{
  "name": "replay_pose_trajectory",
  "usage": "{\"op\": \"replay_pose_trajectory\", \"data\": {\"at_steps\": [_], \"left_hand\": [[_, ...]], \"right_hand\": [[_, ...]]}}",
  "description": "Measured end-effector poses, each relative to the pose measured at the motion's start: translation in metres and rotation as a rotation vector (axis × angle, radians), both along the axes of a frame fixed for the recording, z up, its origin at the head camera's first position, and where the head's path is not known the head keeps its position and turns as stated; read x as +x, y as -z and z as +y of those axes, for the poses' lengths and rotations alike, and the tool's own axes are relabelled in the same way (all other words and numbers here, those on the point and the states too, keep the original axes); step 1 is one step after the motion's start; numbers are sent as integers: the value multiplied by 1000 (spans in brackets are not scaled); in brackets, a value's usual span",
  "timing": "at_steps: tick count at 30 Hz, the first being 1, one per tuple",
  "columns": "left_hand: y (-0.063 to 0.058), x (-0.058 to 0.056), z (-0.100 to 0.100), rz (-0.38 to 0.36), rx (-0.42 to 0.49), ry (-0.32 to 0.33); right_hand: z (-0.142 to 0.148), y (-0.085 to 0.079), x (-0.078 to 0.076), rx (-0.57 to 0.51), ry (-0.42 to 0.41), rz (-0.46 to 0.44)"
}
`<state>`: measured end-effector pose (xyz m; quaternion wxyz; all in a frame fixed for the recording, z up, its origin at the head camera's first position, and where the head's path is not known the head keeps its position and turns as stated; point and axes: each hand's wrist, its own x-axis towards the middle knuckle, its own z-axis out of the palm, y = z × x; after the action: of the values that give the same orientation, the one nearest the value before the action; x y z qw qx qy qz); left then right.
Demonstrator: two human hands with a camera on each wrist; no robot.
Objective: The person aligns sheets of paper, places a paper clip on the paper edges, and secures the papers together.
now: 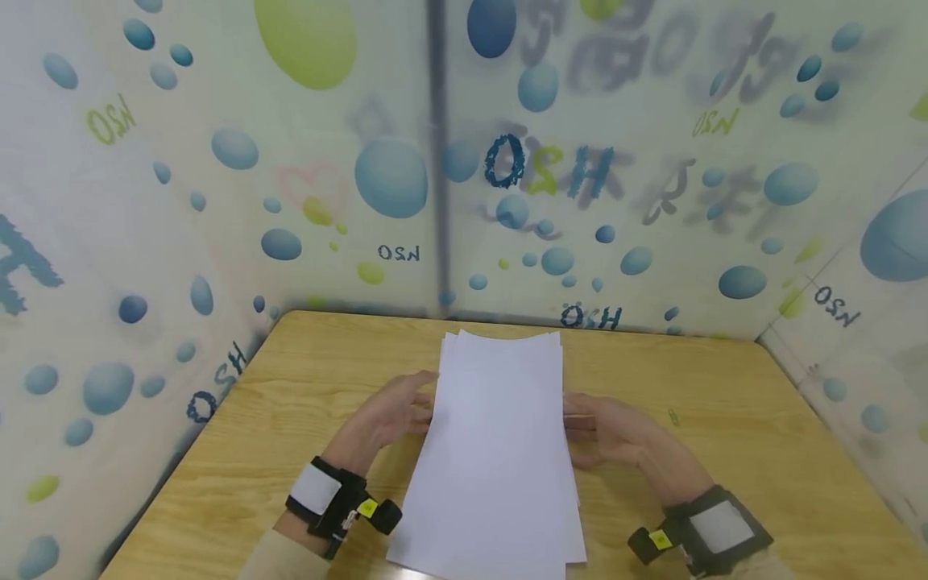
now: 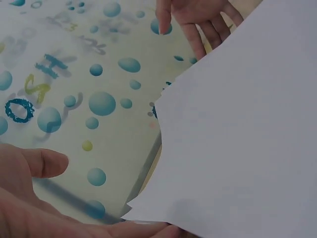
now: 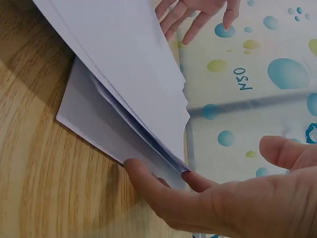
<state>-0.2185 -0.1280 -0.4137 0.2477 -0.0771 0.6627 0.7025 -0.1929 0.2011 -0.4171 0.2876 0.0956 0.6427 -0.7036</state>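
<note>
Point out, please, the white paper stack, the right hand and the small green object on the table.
White paper stack (image 1: 500,451): head view, middle of its upper face.
Right hand (image 1: 611,430): head view, middle of the visible hand.
Small green object (image 1: 673,417): head view, its middle.

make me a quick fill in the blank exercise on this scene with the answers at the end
The paper stack is plain ____ in colour.
Of the left hand and the right hand, the small green clip lies nearer the ____ one.
A black strap circles the left ____.

Missing words: white; right; wrist.
</note>
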Motion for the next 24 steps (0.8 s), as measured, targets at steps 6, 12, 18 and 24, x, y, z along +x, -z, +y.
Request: {"op": "replay_pose_trajectory", "data": {"at_steps": [6, 12, 18, 24], "left_hand": [[0, 1, 2, -30, 33, -73], [4, 0, 7, -41, 45, -115], [12, -2, 12, -53, -38, -113], [22, 0, 9, -4, -94, -12]], "right_hand": [[0, 0, 0, -32, 8, -12], [0, 3, 3, -45, 38, -26], [-3, 10, 4, -47, 61, -6], [-5, 23, 8, 0, 103, 27]]}}
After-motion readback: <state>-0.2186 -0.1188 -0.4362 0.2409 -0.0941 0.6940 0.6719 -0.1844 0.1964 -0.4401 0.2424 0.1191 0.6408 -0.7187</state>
